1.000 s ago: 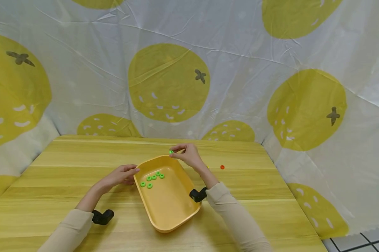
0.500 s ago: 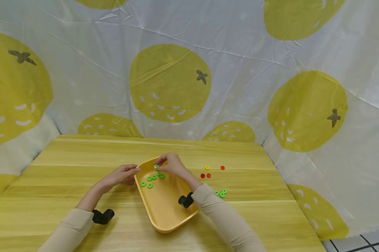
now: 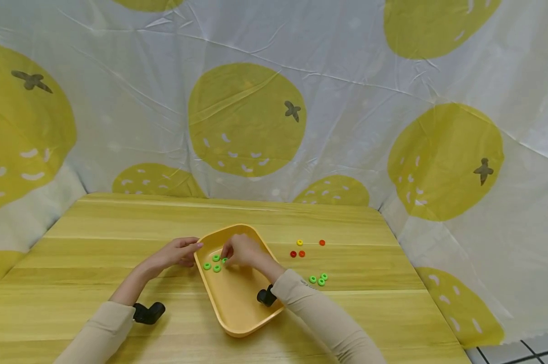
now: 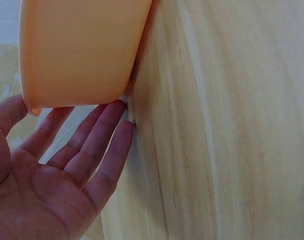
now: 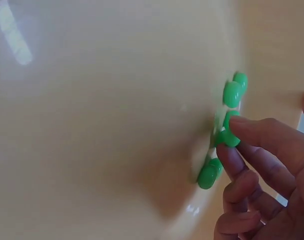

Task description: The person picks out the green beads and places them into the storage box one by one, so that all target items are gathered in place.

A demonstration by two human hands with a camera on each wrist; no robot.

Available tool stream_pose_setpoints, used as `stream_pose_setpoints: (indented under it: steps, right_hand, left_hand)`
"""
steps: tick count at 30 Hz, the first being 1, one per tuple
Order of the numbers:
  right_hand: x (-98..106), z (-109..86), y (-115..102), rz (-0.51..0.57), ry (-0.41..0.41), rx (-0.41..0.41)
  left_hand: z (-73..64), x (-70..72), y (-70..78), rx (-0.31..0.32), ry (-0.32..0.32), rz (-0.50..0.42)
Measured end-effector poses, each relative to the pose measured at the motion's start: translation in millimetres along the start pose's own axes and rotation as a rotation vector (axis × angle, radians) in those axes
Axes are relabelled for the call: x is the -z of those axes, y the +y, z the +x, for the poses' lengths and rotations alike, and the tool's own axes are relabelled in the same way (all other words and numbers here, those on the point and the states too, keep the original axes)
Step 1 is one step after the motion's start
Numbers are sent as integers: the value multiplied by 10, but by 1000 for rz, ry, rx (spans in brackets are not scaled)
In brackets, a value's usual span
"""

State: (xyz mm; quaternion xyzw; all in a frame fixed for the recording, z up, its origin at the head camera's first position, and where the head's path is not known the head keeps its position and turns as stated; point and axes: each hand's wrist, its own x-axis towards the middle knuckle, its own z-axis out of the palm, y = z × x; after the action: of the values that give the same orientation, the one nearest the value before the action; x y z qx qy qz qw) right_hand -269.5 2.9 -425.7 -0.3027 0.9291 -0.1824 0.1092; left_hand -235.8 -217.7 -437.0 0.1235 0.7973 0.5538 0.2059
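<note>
A yellow-orange plastic tray stands on the table, with several green ring-shaped beads near its left wall. My left hand holds the tray's left side, the thumb at the rim and the fingers along the outer wall, as the left wrist view shows. Inside the tray my right hand reaches down to the bottom. Its thumb and index finger pinch a green bead, with other green beads close on both sides. In the head view, my right hand hides some of the beads.
Right of the tray on the wooden table lie a yellow bead, a dark red bead and two orange-red beads. Nearer to me are 3 green beads. A lemon-print cloth hangs behind the table.
My right hand has carried a green bead from above the tray's far rim down to the beads on the bottom. My left hand has stayed at the tray's side.
</note>
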Motion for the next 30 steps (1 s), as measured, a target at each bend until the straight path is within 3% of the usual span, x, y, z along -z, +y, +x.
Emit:
stream_pose_setpoints:
  steps: [10,21,25,30]
  right_hand:
    - [-28,-8,-40,-77,-28,-33]
    - [7,-35,-34,-48,-5,-37]
    - [27,-41,-6,-31,35,-19]
    - [81,-55,35,30,142,31]
  left_hand:
    - [-7,-5,5,0,2,2]
    - [-7,-7,15,-12,-7,5]
    - [-9,-9,23,-7,-5,8]
    - [-13,-9,31,-11,-8,11]
